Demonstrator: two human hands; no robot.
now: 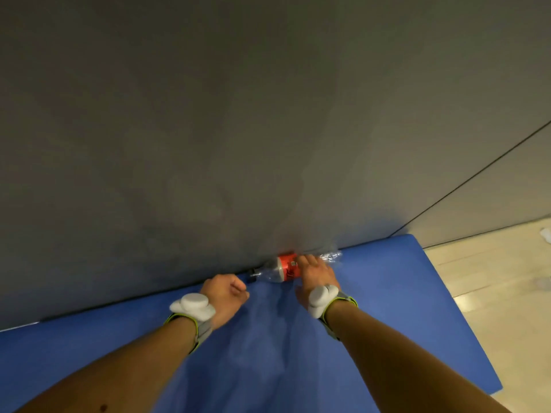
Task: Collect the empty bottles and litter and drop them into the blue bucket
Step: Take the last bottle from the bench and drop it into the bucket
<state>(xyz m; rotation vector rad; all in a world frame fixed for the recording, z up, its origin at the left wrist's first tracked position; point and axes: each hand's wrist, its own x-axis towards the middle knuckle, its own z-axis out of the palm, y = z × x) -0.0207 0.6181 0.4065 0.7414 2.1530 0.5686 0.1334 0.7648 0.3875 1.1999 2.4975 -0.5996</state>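
Clear plastic, red label: the bottle lies on its side on the blue mat, tight against the grey wall at 12 o'clock. Its long axis runs 8 to 2 o'clock, cap toward 8. Your right hand curls over it; your left hand is an empty fist. Pinned to the wall, it may squirt sideways from a shallow grip.

Blue surface, its 12 o'clock edge butted against a grey wall. One clear plastic bottle with a red label lies on its side at 12 o'clock, along the wall (dark cap towards 9 o'clock). Pale floor at 3 o'clock carries a small white scrap.
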